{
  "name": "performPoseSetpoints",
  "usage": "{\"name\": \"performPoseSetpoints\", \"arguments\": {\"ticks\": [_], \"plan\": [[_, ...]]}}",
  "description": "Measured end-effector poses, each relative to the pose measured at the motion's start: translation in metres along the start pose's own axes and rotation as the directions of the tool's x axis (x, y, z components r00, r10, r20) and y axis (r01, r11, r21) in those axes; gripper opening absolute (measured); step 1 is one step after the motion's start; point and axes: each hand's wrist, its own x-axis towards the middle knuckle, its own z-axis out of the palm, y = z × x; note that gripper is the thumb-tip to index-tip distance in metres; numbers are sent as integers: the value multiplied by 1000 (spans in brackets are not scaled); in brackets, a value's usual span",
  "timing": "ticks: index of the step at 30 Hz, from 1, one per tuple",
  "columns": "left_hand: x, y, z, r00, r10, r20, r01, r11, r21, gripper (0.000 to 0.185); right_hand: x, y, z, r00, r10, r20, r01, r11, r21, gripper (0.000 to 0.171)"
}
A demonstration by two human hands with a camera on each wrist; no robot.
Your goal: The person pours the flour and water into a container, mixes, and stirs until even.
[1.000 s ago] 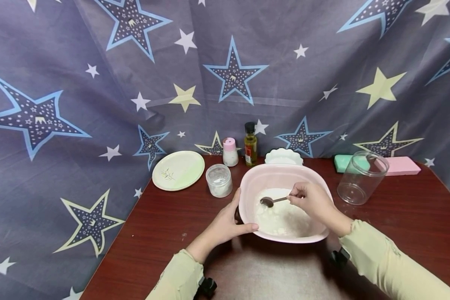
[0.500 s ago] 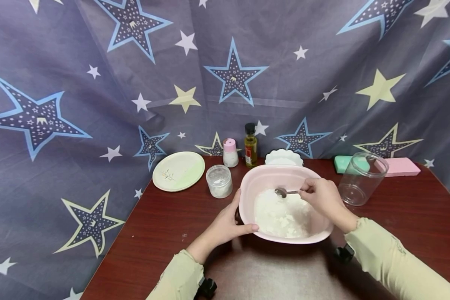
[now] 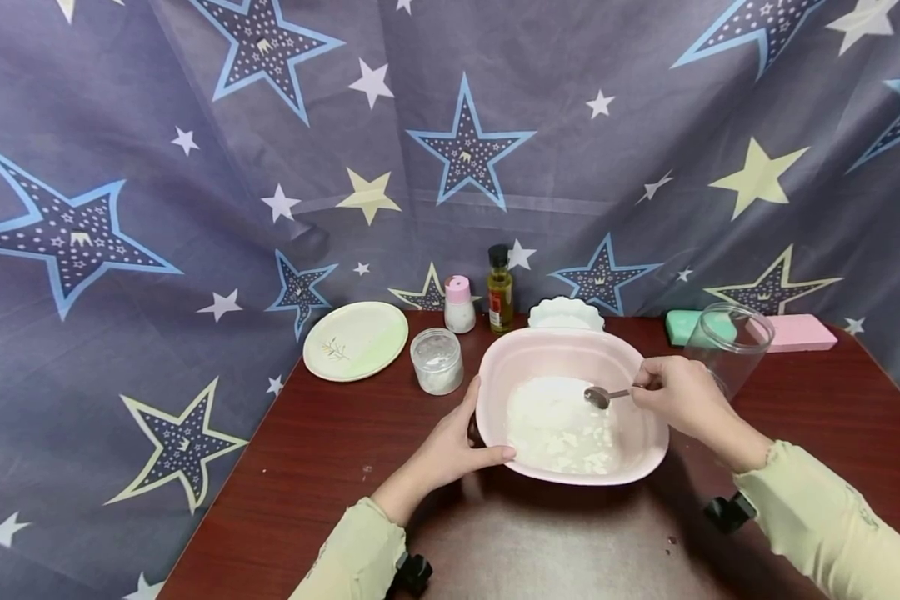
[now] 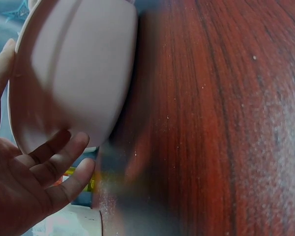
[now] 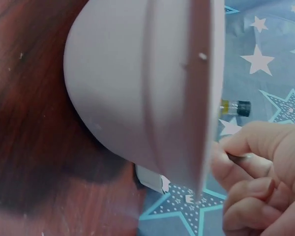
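Note:
A pink basin sits on the dark red table, with white powder and small clumps across its bottom. My left hand holds the basin's left side, thumb over the rim. In the left wrist view its other fingers lie along the outer wall. Between thumb and fingers, my right hand pinches the handle of a small dark metal spoon. The spoon's bowl is over the powder at the right of the basin. From the right wrist, the basin wall hides the spoon's bowl, and only a bit of handle shows.
Behind and left stand a plate, a clear jar of white powder, a pink-capped shaker and an oil bottle. A scalloped white dish is behind the basin. Right are a clear canister, green block and pink block.
My right hand has moved the spoon rightward across the basin, from its left part to its right. The powder looks more spread out. My left hand keeps its hold on the basin.

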Motion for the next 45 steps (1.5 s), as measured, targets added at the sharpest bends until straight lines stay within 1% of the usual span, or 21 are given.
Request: {"name": "performPoseSetpoints", "arguments": {"ticks": [7,9,14,17,21,24,26,28,31,33,39,42,45], "plan": [[0,0,0,1000,-19,5,19,1000,-2,112,-7,3,-15,996,1,94,-5,999,38,14],[0,-1,0,1000,-16,4,16,1000,0,112,-9,5,-18,993,9,121,-15,999,49,14],[0,-1,0,1000,-13,2,13,1000,-3,111,-13,10,-22,980,-15,198,-11,991,134,14],[0,-1,0,1000,-16,3,16,1000,-7,111,-13,11,-22,969,-24,244,-24,982,190,14],[-1,0,0,1000,-6,1,6,1000,0,112,-14,11,-19,954,-73,291,-7,964,266,14],[-1,0,-1,1000,8,2,-8,1000,6,112,-13,9,-13,937,-124,327,5,940,341,13],[-1,1,-1,1000,13,2,-13,1000,11,112,-13,6,-9,931,-130,341,2,936,353,13],[-1,1,-1,1000,15,2,-15,1000,15,112,-13,2,-5,929,-140,342,12,936,353,13],[-1,1,-1,1000,12,1,-12,1000,21,111,-13,-5,1,937,-154,315,47,945,323,16],[-1,1,-1,1000,11,1,-11,1000,17,111,-12,-9,6,940,-170,296,70,945,321,16],[0,-1,0,1000,1,0,-1,1000,-2,110,-11,-19,20,951,-165,261,73,941,330,15],[0,-1,0,1000,4,0,-4,1000,-12,110,-9,-23,28,957,-178,229,89,932,352,15],[0,-1,0,1000,9,2,-9,1000,-17,110,-7,-26,37,968,-164,189,91,934,347,15]]}}
